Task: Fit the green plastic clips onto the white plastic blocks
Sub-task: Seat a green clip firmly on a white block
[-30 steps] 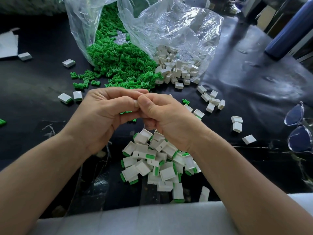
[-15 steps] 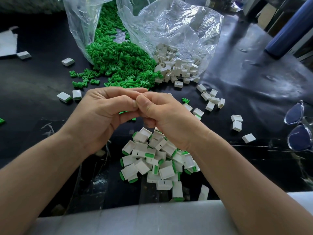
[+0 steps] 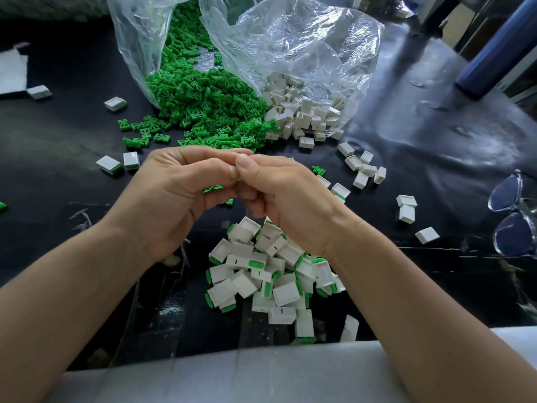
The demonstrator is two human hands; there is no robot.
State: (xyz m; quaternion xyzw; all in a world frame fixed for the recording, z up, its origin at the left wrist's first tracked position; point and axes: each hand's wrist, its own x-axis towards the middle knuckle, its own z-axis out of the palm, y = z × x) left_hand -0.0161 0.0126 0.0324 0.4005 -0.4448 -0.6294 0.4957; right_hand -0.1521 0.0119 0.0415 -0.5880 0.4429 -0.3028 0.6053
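My left hand [image 3: 174, 196] and my right hand [image 3: 284, 199] are pressed together fingertip to fingertip above the black table. Only a pale sliver of what they pinch shows between the thumbs; the rest is hidden. Green clips [image 3: 213, 189] peek out under my left hand's curled fingers. Below the hands lies a heap of white blocks with green clips fitted [image 3: 261, 274]. Loose green clips [image 3: 203, 112] spill from a clear bag at the back. Bare white blocks [image 3: 305, 114] spill from a second clear bag beside it.
Loose white blocks [image 3: 361, 170] lie scattered right of the hands, others at the left [image 3: 116, 164]. Clear-framed glasses [image 3: 514, 216] rest at the right edge. A blue cylinder [image 3: 494, 53] stands at the back right. White foam [image 3: 232, 373] lines the near edge.
My hands stay locked together in the same spot, with only a slight shift of the thumbs. Nothing on the table has moved.
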